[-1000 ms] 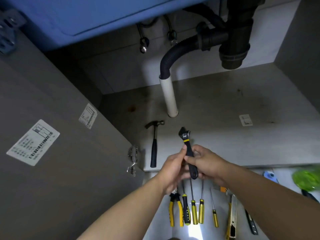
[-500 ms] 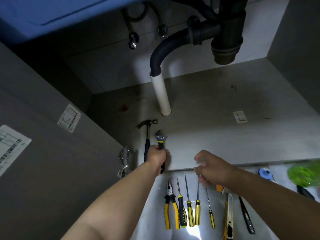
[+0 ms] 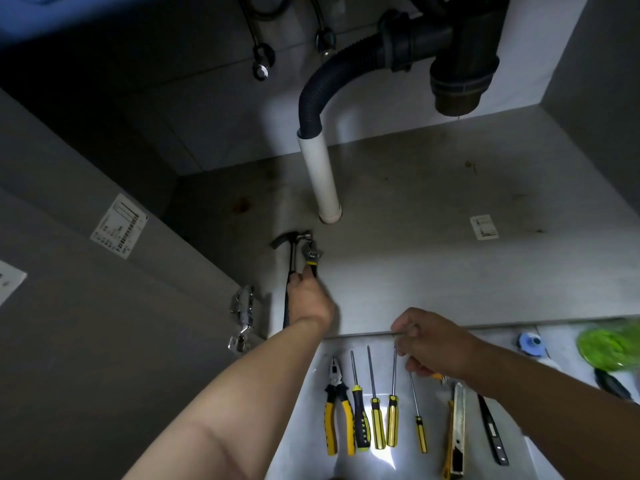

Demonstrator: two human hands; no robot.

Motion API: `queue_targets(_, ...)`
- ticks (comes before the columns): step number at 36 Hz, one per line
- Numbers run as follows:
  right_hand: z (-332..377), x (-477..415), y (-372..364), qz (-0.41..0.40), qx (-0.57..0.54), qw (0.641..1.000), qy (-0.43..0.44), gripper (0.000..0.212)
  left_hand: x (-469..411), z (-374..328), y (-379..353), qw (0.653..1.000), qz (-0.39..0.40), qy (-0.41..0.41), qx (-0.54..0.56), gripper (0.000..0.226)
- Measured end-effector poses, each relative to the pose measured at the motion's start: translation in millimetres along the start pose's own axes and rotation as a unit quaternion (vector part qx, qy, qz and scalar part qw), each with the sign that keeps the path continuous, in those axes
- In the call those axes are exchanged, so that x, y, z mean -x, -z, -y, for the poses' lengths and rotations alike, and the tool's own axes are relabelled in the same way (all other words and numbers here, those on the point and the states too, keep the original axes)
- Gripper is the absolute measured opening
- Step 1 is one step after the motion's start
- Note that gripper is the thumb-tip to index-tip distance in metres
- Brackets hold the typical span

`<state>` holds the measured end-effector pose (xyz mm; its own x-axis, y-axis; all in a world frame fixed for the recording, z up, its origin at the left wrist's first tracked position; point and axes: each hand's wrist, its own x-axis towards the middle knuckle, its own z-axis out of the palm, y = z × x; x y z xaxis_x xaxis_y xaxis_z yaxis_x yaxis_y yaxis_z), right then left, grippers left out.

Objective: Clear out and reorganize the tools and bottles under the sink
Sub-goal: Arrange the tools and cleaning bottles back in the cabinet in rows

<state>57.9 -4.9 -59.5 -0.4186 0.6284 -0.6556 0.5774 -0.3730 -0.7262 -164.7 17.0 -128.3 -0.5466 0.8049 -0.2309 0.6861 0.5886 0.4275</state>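
Wrench is in the left hand, whose fingers grasp its black-and-yellow handle. Its head lies low over the cabinet floor, just right of the hammer. Whether the two heads touch I cannot tell. The step looks like laying the wrench down beside the hammer, parallel to it.

The right hand hovers over the tips of the screwdrivers, which lie in a row on the tiles in front of the cabinet, with pliers to their left and a knife to their right. Its fingers are loosely curled and no tool is visibly held.

Risks from here:
- The wrench head is so close to the hammer head that letting go at an angle could knock the hammer askew or leave the wrench lying across it.
- The left forearm covers the hammer's lower handle, so pulling back carelessly could drag it towards the edge.
- The corner is dim, which makes lining the tools up harder to judge.
- If the right hand reaches down without a look, it could scatter the row or catch on a sharp tip.
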Motion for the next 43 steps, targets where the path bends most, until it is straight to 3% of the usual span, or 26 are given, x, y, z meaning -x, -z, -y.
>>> queue_targets(6, -0.2, -0.9, -4.1, -0.002, 0.006, 1.0, -0.001, 0.012, 10.0, 5.2, 1.4, 0.998, 0.001, -0.046, -0.034, 0.058)
queue_targets(8, 0.7, -0.8, -4.4, -0.004, 0.008, 1.0, -0.003, 0.014, 18.6, 10.7, 0.1, 0.997, -0.038, -0.06, -0.017, 0.051)
queue_targets(11, 2.3, 0.2, -5.8, -0.005, 0.013, 1.0, -0.002, 0.018, 45.9, 28.7, -10.6, 0.98, -0.122, -0.153, -0.032, 0.031)
queue_targets(14, 1.0, 0.0, -9.8, 0.0, 0.034, 0.999, -0.002, 0.019, 83.5, 55.8, -32.6, 0.976, -0.068, -0.205, -0.012, 0.02)
queue_targets(18, -11.6, -1.1, -21.2, 0.01, 0.065, 0.998, -0.015, 0.017, 116.7, 96.8, -59.7, 0.997, 0.055, -0.058, 0.009, 0.02)
queue_targets(20, -21.2, -3.1, -28.6, 0.025, 0.088, 0.995, -0.025, 0.016, 120.3, 110.2, -67.7, 0.991, 0.131, 0.031, -0.001, 0.034)
queue_targets(23, -36.6, -9.8, -42.1, 0.05, 0.144, 0.988, -0.035, 0.016, 121.7, 119.5, -76.0, 0.975, 0.187, 0.116, 0.006, 0.048)
queue_targets(30, -58.6, -26.1, -64.9, 0.11, 0.207, 0.969, -0.076, 0.025, 126.4, 117.8, -93.5, 0.971, 0.187, 0.149, 0.008, 0.067)
queue_targets(37, -79.3, -42.4, -108.7, 0.017, 0.26, 0.962, -0.077, 0.021, 128.5, 123.6, -95.7, 0.98, 0.15, 0.119, -0.046, 0.074)
queue_targets(43, -107.2, -61.0, -165.6, -0.091, 0.354, 0.93, -0.039, 0.051, 131.6, 147.3, -96.5, 0.971, 0.17, 0.159, 0.057, 0.056)
